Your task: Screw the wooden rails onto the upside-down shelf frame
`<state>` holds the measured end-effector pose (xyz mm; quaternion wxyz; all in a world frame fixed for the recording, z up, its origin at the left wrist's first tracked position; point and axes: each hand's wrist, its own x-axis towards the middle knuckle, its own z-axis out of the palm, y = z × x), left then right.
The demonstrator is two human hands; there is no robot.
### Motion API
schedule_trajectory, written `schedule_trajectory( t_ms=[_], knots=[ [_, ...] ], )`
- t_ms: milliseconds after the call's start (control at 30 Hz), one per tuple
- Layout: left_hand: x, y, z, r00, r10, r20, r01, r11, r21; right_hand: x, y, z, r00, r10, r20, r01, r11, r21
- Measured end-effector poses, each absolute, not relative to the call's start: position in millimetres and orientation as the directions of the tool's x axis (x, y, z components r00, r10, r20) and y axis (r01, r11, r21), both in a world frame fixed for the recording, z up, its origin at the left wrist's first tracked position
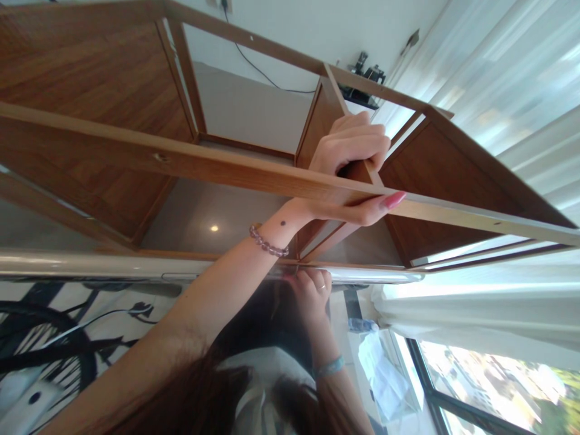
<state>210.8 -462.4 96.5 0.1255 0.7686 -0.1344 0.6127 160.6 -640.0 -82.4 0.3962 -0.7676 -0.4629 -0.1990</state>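
Note:
A wooden furniture frame (pixel 254 172) with long rails and brown side panels stands on a grey, light-reflecting tabletop (pixel 212 211). My left hand (pixel 348 148), with a beaded bracelet at the wrist, is wrapped around the upright wooden divider (pixel 317 118) where it meets the near rail. Its thumb presses along the outside of that rail and its fingers curl over the divider. Lower down, my right hand (pixel 312 287) is at the table's near edge, below the foot of the divider. Its fingers are curled in, and what they hold, if anything, is hidden.
A rounded pale table edge (pixel 113 266) runs across in front of me. A bicycle wheel (pixel 45 344) is at lower left. White curtains (pixel 507 109) and a window (pixel 493 386) are on the right. Black items (pixel 365 78) and a cable (pixel 254 60) are behind the frame.

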Motion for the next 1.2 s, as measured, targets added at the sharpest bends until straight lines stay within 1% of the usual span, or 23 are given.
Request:
schedule_trajectory(
  t_ms=[67,133,167,267,333,400,433,467,533,600,667,700,767,800,833,867,900,933,967,1000,1100,1133,1200],
  knots=[
    [207.3,-463.4,98.2,0.278,-0.1,0.955,-0.269,-0.963,-0.023,175.0,-643.9,-72.8,0.338,0.639,0.691,0.941,-0.209,-0.267],
    [202.9,-464.9,100.5,0.352,-0.124,0.928,-0.163,-0.984,-0.07,190.5,-645.8,-60.3,0.093,0.745,0.661,0.996,-0.073,-0.058],
    [200.9,-465.6,101.6,0.375,-0.131,0.918,-0.118,-0.989,-0.092,198.2,-645.7,-53.6,0.007,0.768,0.641,1.0,-0.011,0.002],
    [197.6,-467.0,103.4,0.383,-0.177,0.906,-0.034,-0.983,-0.178,216.8,-641.4,-35.0,-0.211,0.778,0.591,0.977,0.155,0.144],
    [197.1,-467.3,103.6,0.382,-0.243,0.892,-0.009,-0.966,-0.259,221.7,-636.5,-25.0,-0.365,0.747,0.557,0.927,0.231,0.297],
    [196.7,-467.2,103.9,0.4,-0.278,0.874,0.009,-0.952,-0.307,218.5,-632.3,-17.7,-0.433,0.735,0.521,0.885,0.236,0.402],
    [196.5,-467.1,104.1,0.409,-0.278,0.869,0.01,-0.951,-0.31,214.2,-630.9,-15.2,-0.423,0.744,0.517,0.884,0.211,0.418],
    [196.4,-467.0,104.2,0.405,-0.263,0.876,0.008,-0.957,-0.291,208.3,-630.3,-13.3,-0.383,0.759,0.526,0.898,0.174,0.404],
    [196.5,-466.5,104.3,0.338,-0.205,0.918,-0.031,-0.978,-0.207,193.8,-630.9,-11.5,-0.266,0.785,0.56,0.933,0.063,0.355],
    [197.2,-465.9,104.0,0.238,-0.151,0.959,-0.119,-0.985,-0.125,178.9,-633.7,-11.8,-0.075,0.807,0.586,0.964,-0.091,0.249],
    [197.8,-465.7,103.8,0.193,-0.11,0.975,-0.178,-0.981,-0.075,166.4,-637.4,-14.1,0.187,0.807,0.559,0.967,-0.252,0.04],
    [197.8,-465.8,103.9,0.198,-0.1,0.975,-0.188,-0.98,-0.063,161.2,-639.3,-16.2,0.326,0.792,0.516,0.942,-0.32,-0.104],
    [197.3,-466.8,104.7,0.228,-0.081,0.97,-0.182,-0.982,-0.039,152.7,-641.9,-22.0,0.576,0.732,0.364,0.795,-0.398,-0.458],
    [196.9,-467.6,105.4,0.238,-0.071,0.969,-0.188,-0.982,-0.026,149.1,-642.4,-25.7,0.675,0.694,0.252,0.653,-0.403,-0.641],
    [196.4,-468.4,106.1,0.234,-0.059,0.97,-0.208,-0.978,-0.009,145.6,-642.3,-29.7,0.743,0.659,0.119,0.464,-0.379,-0.801],
    [195.9,-469.2,106.9,0.219,-0.042,0.975,-0.243,-0.97,0.013,142.4,-641.7,-33.8,0.774,0.633,-0.015,0.258,-0.336,-0.906],
    [195.6,-470.0,107.7,0.194,-0.019,0.981,-0.289,-0.956,0.039,139.5,-640.6,-37.8,0.776,0.618,-0.125,0.077,-0.29,-0.954],
    [195.4,-470.7,108.3,0.165,0.005,0.986,-0.343,-0.937,0.063,136.9,-639.4,-41.5,0.768,0.609,-0.199,-0.052,-0.25,-0.967],
    [195.4,-471.2,109.0,0.139,0.029,0.99,-0.396,-0.915,0.082,134.7,-638.3,-44.8,0.763,0.6,-0.241,-0.126,-0.227,-0.966],
    [195.4,-471.5,109.5,0.124,0.044,0.991,-0.439,-0.893,0.095,133.1,-637.5,-47.6,0.769,0.587,-0.254,-0.153,-0.216,-0.964],
    [196.3,-471.8,111.0,0.11,0.062,0.992,-0.504,-0.857,0.109,133.0,-638.5,-54.2,0.841,0.496,-0.217,-0.126,-0.211,-0.969],
    [196.7,-471.8,111.3,0.108,0.063,0.992,-0.51,-0.853,0.109,134.4,-639.9,-56.5,0.876,0.45,-0.175,-0.078,-0.225,-0.971],
    [197.9,-471.6,111.7,0.106,0.064,0.992,-0.507,-0.855,0.109,138.9,-643.7,-62.6,0.924,0.381,-0.034,0.092,-0.308,-0.947]
  ],
)
